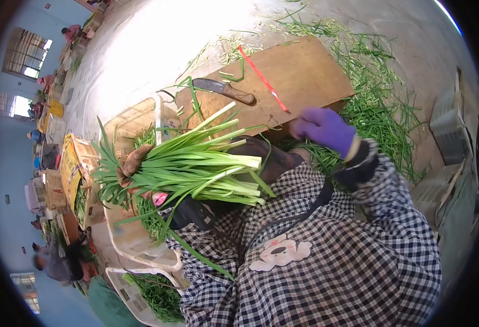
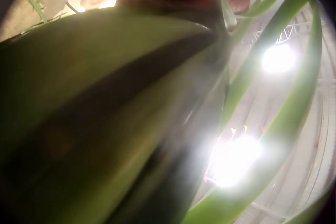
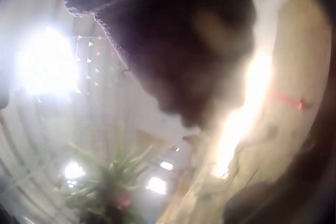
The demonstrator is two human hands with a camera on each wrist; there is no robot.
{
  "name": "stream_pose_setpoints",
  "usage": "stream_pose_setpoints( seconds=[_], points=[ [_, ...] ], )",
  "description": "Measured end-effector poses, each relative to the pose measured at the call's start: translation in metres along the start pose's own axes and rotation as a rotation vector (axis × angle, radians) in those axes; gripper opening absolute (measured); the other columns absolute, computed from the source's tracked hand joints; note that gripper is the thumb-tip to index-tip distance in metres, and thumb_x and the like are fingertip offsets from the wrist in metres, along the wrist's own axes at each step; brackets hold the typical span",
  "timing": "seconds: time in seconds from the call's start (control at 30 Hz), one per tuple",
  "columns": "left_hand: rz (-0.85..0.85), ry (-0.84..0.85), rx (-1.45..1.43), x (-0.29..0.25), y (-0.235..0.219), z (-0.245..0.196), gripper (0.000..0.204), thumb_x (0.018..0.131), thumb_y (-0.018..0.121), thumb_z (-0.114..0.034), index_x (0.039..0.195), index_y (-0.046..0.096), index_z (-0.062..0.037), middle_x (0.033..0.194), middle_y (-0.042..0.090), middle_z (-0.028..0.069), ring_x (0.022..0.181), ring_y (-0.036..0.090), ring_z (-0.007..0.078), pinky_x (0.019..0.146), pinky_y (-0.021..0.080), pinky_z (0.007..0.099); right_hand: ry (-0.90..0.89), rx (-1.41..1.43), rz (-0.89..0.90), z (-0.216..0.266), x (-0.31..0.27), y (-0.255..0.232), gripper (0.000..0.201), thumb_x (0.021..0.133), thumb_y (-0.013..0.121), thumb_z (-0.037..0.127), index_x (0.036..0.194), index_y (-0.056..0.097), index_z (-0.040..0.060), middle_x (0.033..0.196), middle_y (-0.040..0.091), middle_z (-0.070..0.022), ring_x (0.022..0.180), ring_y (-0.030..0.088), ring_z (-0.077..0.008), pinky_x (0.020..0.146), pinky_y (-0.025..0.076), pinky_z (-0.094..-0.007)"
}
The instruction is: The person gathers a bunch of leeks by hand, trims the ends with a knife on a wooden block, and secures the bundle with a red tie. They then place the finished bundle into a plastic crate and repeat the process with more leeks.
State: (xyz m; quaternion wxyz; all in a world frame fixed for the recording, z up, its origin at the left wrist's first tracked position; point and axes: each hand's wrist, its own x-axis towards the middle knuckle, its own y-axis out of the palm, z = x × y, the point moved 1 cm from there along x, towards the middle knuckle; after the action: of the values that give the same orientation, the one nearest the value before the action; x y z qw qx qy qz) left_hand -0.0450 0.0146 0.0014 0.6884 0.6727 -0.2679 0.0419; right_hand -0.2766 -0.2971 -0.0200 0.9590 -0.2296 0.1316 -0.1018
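Bunch (image 1: 209, 163) of long, flat green leaves w/ pale, whitish stalk ends, gripped round the leafy part by the L hand (image 1: 133, 163); lies roughly horiz., pale ends uneven & pointing to wearer's R, a few leaves hanging loose below. Red strip (image 1: 262, 79), thin & nearly straight, lies across the wooden bench (image 1: 310, 71), near end close to bench edge.

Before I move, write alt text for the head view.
A person's left hand grips a bunch of long green stalks; the purple-gloved right hand is near a wooden board that bears a knife and a red strip. Green trimmings litter the floor beyond the board.
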Motion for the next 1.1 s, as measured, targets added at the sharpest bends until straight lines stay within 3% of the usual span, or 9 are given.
stream_pose_setpoints(
  seconds=[0.23,0.3,0.47,0.63,0.7,0.8,1.0,1.03,1.1],
  points=[
    [-0.168,-0.269,0.119,0.004,0.003,0.014,0.024,0.08,0.062,-0.023,0.065,0.048,-0.009,0.062,0.048,-0.0012,0.07,0.05,0.0111,0.085,0.04,0.0296,-0.173,0.192,0.345,0.054,-0.029,0.041,0.052,0.081,0.056,0.051,0.099,0.062,0.0024,0.083,0.063,-0.0139,0.083,0.06,-0.0212,0.074,0.046,-0.0358],
    [-0.126,-0.248,0.16,0.003,0.006,0.022,0.02,0.08,0.062,-0.026,0.071,0.051,-0.0108,0.061,0.047,-0.0016,0.071,0.05,0.012,0.087,0.038,0.0302,0.095,0.021,0.399,0.084,-0.027,0.036,0.05,0.083,0.054,0.048,0.095,0.061,0.0,0.072,0.062,-0.012,0.068,0.061,-0.0193,0.067,0.047,-0.033],
    [0.383,-0.114,-0.228,0.002,0.011,0.041,0.018,0.076,0.068,-0.015,0.088,0.055,-0.0141,0.075,0.051,-0.0043,0.081,0.05,0.0107,0.091,0.037,0.0301,-0.03,0.493,0.231,0.029,-0.03,0.038,0.036,0.087,0.052,0.036,0.09,0.065,0.0026,0.054,0.058,-0.0065,0.048,0.056,-0.0102,0.047,0.044,-0.0258],
    [0.543,-0.041,-0.38,0.002,0.02,0.036,0.013,0.08,0.065,-0.015,0.09,0.056,-0.0135,0.077,0.053,-0.0036,0.079,0.051,0.0106,0.09,0.036,0.0291,0.381,-0.838,0.437,-0.05,-0.043,-0.017,0.053,0.079,0.059,0.041,0.114,0.056,0.0016,0.099,0.063,-0.0161,0.09,0.061,-0.0264,0.082,0.048,-0.033],
    [0.526,-0.028,-0.297,0.004,0.021,0.031,0.012,0.08,0.064,-0.015,0.088,0.056,-0.0129,0.076,0.053,-0.0038,0.077,0.051,0.0102,0.089,0.036,0.0291,-0.053,-0.6,0.151,-0.028,-0.045,-0.013,0.062,0.079,0.061,0.043,0.123,0.047,0.0016,0.114,0.055,-0.0209,0.104,0.055,-0.0261,0.086,0.046,-0.0378],
    [0.505,-0.021,-0.25,0.014,0.016,0.025,0.01,0.081,0.063,-0.015,0.086,0.055,-0.012,0.074,0.052,-0.0041,0.075,0.05,0.0096,0.087,0.037,0.029,-0.309,0.226,0.364,0.017,0.001,0.032,0.066,0.08,0.061,0.039,0.131,0.039,0.0026,0.122,0.05,-0.0207,0.11,0.052,-0.0269,0.089,0.045,-0.0386],
    [0.317,0.065,-0.157,0.007,0.011,0.012,0.007,0.084,0.058,-0.014,0.082,0.053,-0.0104,0.071,0.05,-0.0049,0.067,0.048,0.0077,0.08,0.038,0.0275,-0.935,0.104,-0.073,0.057,0.026,0.085,0.035,0.077,0.057,0.03,0.108,0.058,0.0142,0.088,0.062,-0.0089,0.079,0.061,-0.0312,0.069,0.05,-0.0376],
    [0.215,0.23,-0.179,0.003,0.003,0.008,0.005,0.085,0.055,-0.013,0.081,0.052,-0.0103,0.07,0.05,-0.0052,0.064,0.047,0.0068,0.076,0.04,0.0263,-0.714,0.084,0.071,0.055,0.023,0.081,0.029,0.077,0.059,0.024,0.104,0.061,0.0124,0.087,0.063,-0.01,0.079,0.062,-0.0297,0.069,0.05,-0.0356],
    [-0.043,-0.106,-0.459,0.0,0.001,-0.016,0.007,0.086,0.051,-0.013,0.087,0.053,-0.006,0.075,0.052,-0.0012,0.065,0.05,0.0097,0.071,0.043,0.0254,-0.663,0.2,-0.008,0.043,0.008,0.066,0.025,0.08,0.062,0.019,0.098,0.063,0.0021,0.086,0.064,-0.0109,0.075,0.063,-0.0198,0.068,0.049,-0.0301]
  ],
)
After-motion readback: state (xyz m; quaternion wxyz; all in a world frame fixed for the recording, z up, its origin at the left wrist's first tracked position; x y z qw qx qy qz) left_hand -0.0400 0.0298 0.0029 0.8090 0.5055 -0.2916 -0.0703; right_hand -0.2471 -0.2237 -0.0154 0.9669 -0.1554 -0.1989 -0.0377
